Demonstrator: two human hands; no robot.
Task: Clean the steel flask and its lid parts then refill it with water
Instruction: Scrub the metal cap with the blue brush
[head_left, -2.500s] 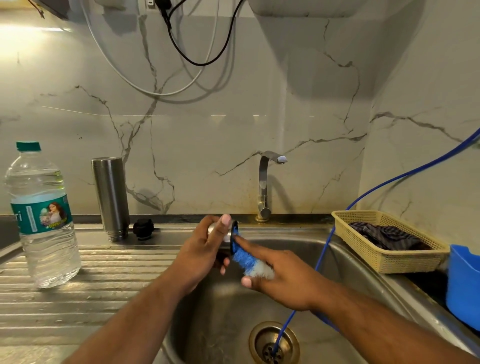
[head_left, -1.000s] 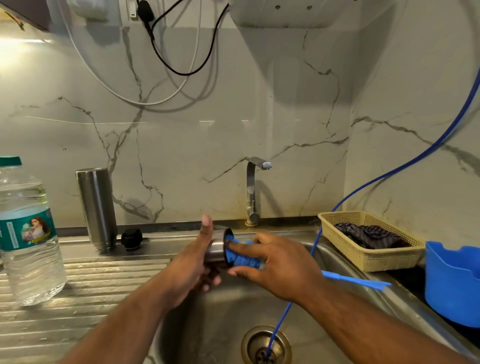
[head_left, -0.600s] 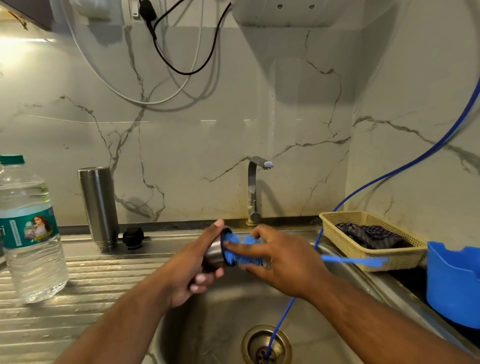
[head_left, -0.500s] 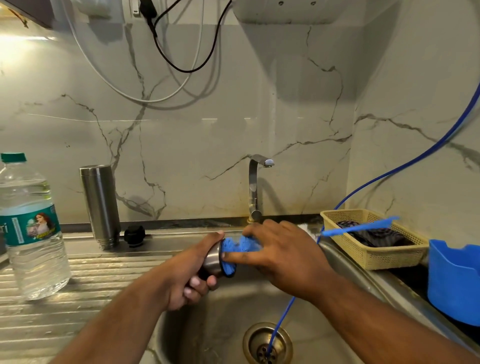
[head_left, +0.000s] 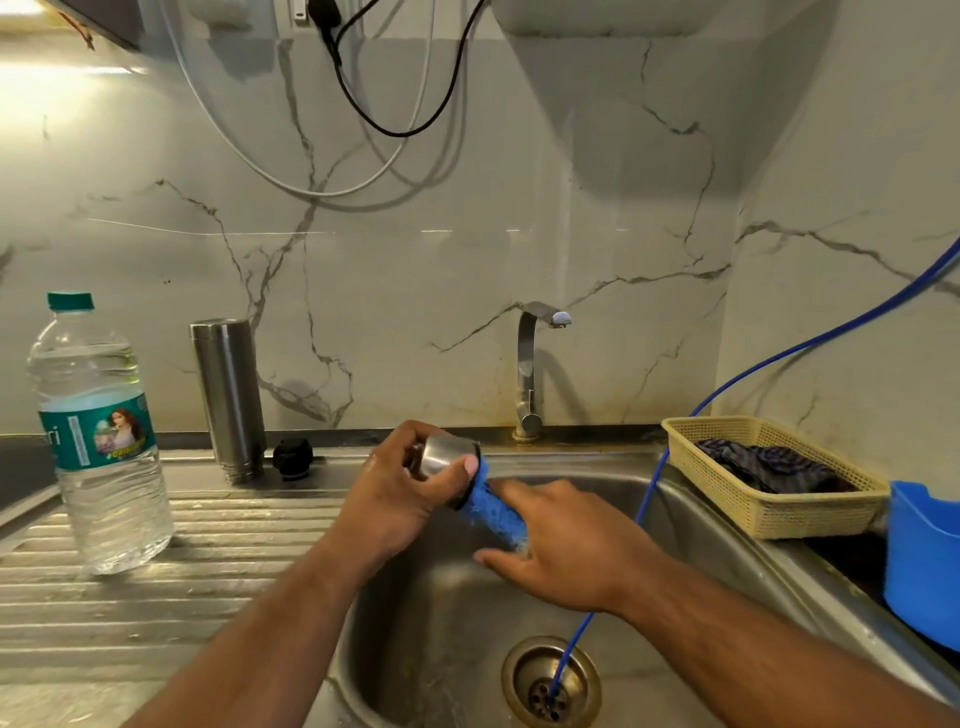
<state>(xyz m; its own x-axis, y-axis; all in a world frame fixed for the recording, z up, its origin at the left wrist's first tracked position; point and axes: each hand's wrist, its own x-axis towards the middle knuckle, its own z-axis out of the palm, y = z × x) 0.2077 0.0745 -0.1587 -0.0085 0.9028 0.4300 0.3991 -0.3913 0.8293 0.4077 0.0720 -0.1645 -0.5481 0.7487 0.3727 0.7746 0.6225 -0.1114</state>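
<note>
Head view: the left hand (head_left: 395, 504) grips the round steel flask cap (head_left: 447, 458). The right hand (head_left: 571, 556), pinching the fuzzy blue brush (head_left: 489, 512), has drawn it partly out. Scrubbing likely continues.

Shiny steel cap (head_left: 445, 457); fuzzy blue brush (head_left: 491, 512), perhaps cloth.

One flask (head_left: 228, 400), one bottle (head_left: 104, 447), one basket (head_left: 810, 514).

Home kitchen: steel sink (head_left: 727, 551), tap (head_left: 530, 374), marble backsplash (head_left: 415, 291).
</note>
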